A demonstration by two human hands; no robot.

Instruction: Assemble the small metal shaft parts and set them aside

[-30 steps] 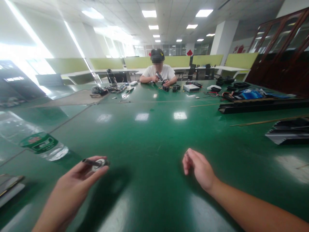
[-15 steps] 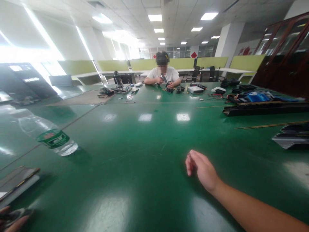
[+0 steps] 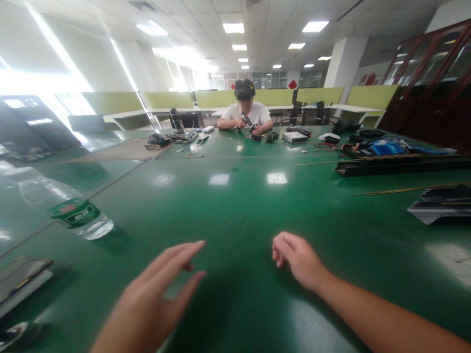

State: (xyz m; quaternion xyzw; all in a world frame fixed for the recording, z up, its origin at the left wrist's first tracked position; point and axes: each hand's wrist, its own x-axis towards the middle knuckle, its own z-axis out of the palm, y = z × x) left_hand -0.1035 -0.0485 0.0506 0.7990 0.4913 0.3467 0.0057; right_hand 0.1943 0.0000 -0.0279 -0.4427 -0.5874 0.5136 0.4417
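Observation:
My left hand (image 3: 154, 289) reaches over the green tabletop (image 3: 239, 206), thumb and fingers apart and nothing between them. To its right, my right hand (image 3: 296, 257) lies on the same surface with its fingers curled in; no object shows in it. A dark small object with a pale rim (image 3: 16, 336) sits at the lower left, cut off by the frame. Close above it is a flat stack like a phone or notebook (image 3: 24, 284). Farther back at the left, a clear water bottle (image 3: 79, 215) with a green label appears tilted.
Across the table a person (image 3: 246, 113) handles a dark tool among small parts. Long black channel pieces (image 3: 390, 166) and thin brass-coloured rods (image 3: 405, 189) lie at the right, near a blue item (image 3: 390, 147). A grey mat (image 3: 114, 149) with devices is at the back left.
My left hand has left the small dark object at the lower left and come rightward over the table, opened. My right hand stays curled in about the same place. The view shifts slightly.

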